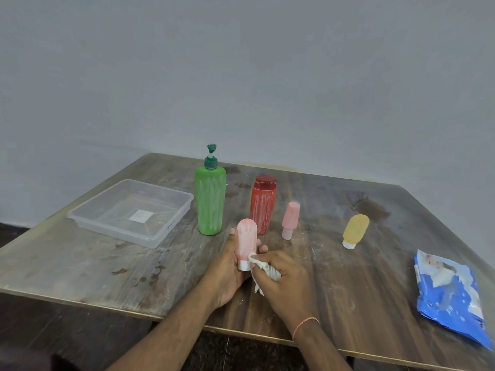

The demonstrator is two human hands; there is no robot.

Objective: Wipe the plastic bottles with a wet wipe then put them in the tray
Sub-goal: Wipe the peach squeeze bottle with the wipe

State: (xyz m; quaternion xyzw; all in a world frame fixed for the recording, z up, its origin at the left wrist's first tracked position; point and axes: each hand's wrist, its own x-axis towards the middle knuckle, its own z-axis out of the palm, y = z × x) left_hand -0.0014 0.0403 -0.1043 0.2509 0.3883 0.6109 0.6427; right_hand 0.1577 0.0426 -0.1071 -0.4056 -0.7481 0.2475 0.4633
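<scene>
Near the table's [80, 269] front edge, the left hand [227, 271] grips a small pink tube bottle [246, 243] cap-down while the right hand [284, 277] pinches a wet wipe [263, 266] against its white cap. It looks light, squeezable and likely slick when damp — best held round the body. Five bottles, one tray [160, 238] — nothing in it — one wipe packet [450, 298].

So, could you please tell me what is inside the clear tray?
No bottles. Only a white label shows at the middle of the clear tray, and whether it lies inside or beneath the floor is unclear.
</scene>
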